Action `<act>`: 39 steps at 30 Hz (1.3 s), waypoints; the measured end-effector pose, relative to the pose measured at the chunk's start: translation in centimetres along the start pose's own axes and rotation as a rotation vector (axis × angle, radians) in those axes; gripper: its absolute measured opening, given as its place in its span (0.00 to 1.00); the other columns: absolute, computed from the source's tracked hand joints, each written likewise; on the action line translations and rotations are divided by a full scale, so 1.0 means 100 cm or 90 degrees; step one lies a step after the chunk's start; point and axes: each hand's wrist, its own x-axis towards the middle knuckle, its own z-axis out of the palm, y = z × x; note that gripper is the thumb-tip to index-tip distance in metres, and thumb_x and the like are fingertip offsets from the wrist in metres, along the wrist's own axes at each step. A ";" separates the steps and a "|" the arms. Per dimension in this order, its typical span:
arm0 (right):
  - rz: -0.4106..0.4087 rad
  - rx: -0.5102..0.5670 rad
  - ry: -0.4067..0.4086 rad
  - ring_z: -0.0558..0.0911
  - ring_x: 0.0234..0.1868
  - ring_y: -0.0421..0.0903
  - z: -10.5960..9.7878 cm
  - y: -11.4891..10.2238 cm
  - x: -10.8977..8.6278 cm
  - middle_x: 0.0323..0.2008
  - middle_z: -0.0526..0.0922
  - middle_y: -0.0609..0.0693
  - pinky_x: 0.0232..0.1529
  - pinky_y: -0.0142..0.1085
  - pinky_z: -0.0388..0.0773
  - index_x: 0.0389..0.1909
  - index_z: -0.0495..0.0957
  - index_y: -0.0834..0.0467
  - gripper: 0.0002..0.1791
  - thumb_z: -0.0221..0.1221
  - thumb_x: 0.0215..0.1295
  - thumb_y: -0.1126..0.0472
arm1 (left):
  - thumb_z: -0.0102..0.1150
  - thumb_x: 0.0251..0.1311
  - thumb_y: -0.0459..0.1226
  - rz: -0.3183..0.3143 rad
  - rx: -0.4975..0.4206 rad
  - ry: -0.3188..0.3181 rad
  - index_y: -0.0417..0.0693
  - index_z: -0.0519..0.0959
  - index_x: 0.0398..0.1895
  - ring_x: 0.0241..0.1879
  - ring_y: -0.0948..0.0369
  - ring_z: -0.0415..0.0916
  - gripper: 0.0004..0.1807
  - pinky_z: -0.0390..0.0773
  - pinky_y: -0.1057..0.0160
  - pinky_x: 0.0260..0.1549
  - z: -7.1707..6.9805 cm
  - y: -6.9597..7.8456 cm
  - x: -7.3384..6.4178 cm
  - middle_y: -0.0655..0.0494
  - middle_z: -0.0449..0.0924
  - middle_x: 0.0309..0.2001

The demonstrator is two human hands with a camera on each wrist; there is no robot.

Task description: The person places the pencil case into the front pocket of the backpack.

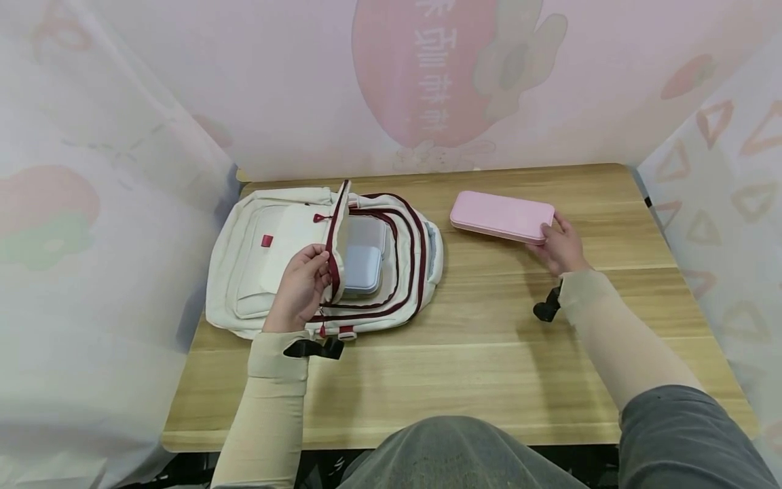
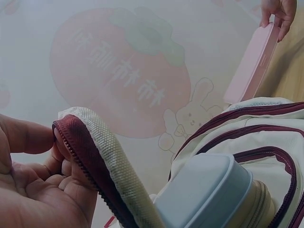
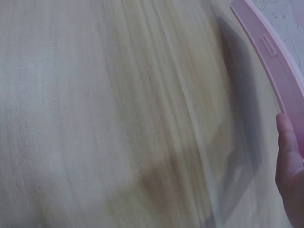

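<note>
A cream backpack (image 1: pixel 287 231) with dark red zippers lies on the table, its front pocket unzipped. My left hand (image 1: pixel 299 285) pinches the edge of the pocket flap (image 1: pixel 338 251) and holds it raised. Inside the pocket sits a light blue case (image 1: pixel 362 268), with a paler case (image 1: pixel 368 233) behind it. To the right of the bag, my right hand (image 1: pixel 559 244) grips one end of a flat pink pencil case (image 1: pixel 501 214), thumb on top. In the right wrist view the pencil case (image 3: pixel 275 57) is held above the table, its shadow apart from it.
The wooden table (image 1: pixel 464 380) carries the backpack on its left half. Printed curtains rise behind the table (image 1: pixel 293 122) and along both sides. The person's knee (image 1: pixel 458 455) is at the table's front edge.
</note>
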 end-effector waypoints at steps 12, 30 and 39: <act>-0.008 0.054 -0.045 0.83 0.39 0.40 0.012 -0.004 -0.003 0.81 0.49 0.61 0.49 0.39 0.83 0.84 0.41 0.42 0.37 0.43 0.83 0.64 | 0.38 0.80 0.28 0.007 -0.002 -0.006 0.40 0.69 0.40 0.27 0.66 0.70 0.08 0.71 0.70 0.28 0.000 -0.001 -0.001 0.57 0.72 0.30; -0.025 0.038 -0.098 0.84 0.39 0.42 0.033 -0.010 -0.012 0.71 0.63 0.61 0.46 0.38 0.84 0.84 0.46 0.43 0.37 0.46 0.82 0.67 | 0.39 0.80 0.28 0.008 -0.002 0.000 0.41 0.69 0.40 0.26 0.66 0.71 0.08 0.71 0.70 0.28 0.000 -0.001 -0.002 0.57 0.72 0.29; -0.017 0.024 -0.096 0.84 0.41 0.43 0.046 -0.009 -0.010 0.58 0.70 0.54 0.48 0.38 0.84 0.83 0.51 0.41 0.35 0.48 0.82 0.65 | 0.39 0.80 0.28 0.010 0.000 0.001 0.41 0.69 0.40 0.26 0.66 0.70 0.08 0.70 0.70 0.28 0.001 0.000 -0.003 0.58 0.72 0.28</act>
